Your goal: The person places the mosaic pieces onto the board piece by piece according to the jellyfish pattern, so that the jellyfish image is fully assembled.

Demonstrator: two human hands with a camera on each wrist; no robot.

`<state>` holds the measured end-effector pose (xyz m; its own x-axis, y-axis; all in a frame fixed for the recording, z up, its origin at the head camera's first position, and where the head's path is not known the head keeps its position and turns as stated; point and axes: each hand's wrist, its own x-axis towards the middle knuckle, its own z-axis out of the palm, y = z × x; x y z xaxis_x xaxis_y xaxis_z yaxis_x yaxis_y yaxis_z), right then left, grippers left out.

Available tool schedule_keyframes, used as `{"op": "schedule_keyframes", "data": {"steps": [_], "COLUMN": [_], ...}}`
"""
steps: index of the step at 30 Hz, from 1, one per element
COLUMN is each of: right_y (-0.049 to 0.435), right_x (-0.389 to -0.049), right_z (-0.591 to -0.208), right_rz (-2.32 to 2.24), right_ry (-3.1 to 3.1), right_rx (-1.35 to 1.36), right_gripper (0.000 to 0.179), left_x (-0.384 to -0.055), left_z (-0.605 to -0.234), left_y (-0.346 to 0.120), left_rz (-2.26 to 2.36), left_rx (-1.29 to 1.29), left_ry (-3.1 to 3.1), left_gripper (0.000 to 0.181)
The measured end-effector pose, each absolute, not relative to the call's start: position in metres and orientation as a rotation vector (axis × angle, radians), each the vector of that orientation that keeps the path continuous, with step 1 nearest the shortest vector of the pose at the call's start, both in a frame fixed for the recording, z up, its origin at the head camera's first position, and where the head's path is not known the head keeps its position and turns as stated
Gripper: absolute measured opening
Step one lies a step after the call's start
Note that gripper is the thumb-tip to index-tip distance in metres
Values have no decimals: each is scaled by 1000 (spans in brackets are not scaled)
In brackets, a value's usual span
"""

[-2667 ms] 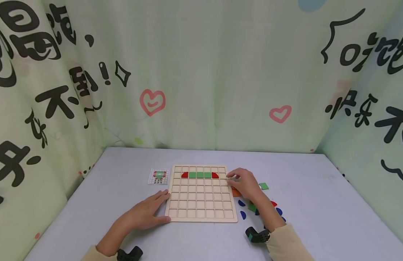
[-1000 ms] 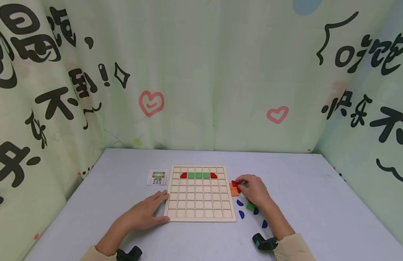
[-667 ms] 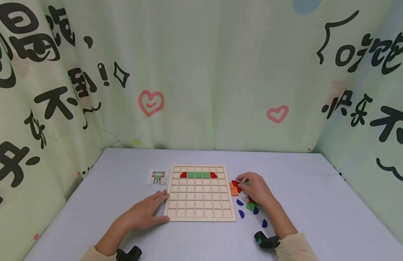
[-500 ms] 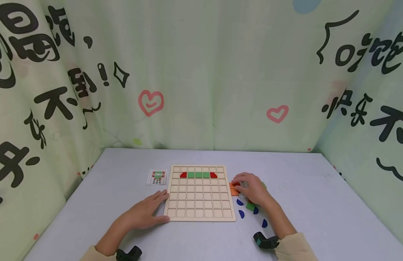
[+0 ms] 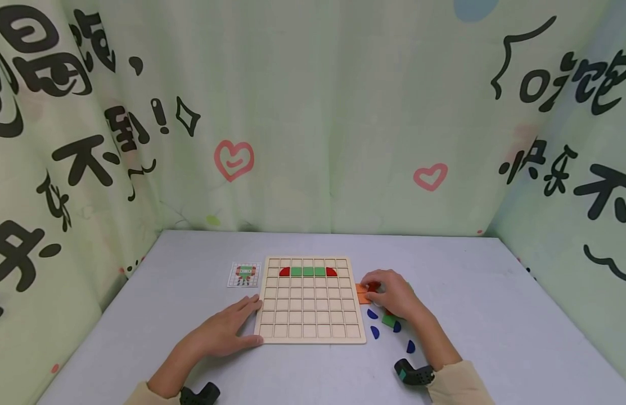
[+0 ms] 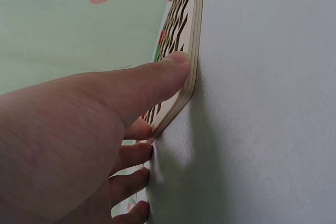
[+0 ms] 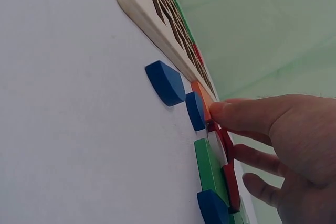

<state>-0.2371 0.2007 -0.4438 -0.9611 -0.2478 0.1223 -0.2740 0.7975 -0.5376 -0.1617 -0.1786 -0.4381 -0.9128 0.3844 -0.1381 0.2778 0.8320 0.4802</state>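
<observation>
Pale tabletop (image 5: 313, 371): my left hand (image 5: 226, 331), spread, touches the gridded board's (image 5: 310, 308) left edge; a red piece (image 5: 374, 287) lies between my right hand's (image 5: 395, 293) thumb and finger, whether pinched I cannot tell.

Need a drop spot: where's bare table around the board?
Bare table: in front of the board between the wrist cameras; right of the right forearm; left of the picture card; a strip between board and curtain. Crowded: the board's right side, with orange pieces, red pieces, blue pieces and green pieces around the right grip; left grip at the left edge.
</observation>
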Motion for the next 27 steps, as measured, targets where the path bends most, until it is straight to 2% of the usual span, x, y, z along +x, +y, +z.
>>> {"op": "schedule_keyframes", "data": {"steps": [17,27], "right_y": [198,199], "right_x": [-237,-237], "right_z": [-444,-443], "right_rz": [828,925], "right_ry": [-2964,-2960], "right_rx": [405,341], "right_gripper": [23,18], "left_x": [-161,-162], "left_z": [-438,-438], "left_y": [-179,-178], "left_rz": [683,677], "left_rx": [510,500], "left_ry": [2784,2779], "left_gripper": [79,79]}}
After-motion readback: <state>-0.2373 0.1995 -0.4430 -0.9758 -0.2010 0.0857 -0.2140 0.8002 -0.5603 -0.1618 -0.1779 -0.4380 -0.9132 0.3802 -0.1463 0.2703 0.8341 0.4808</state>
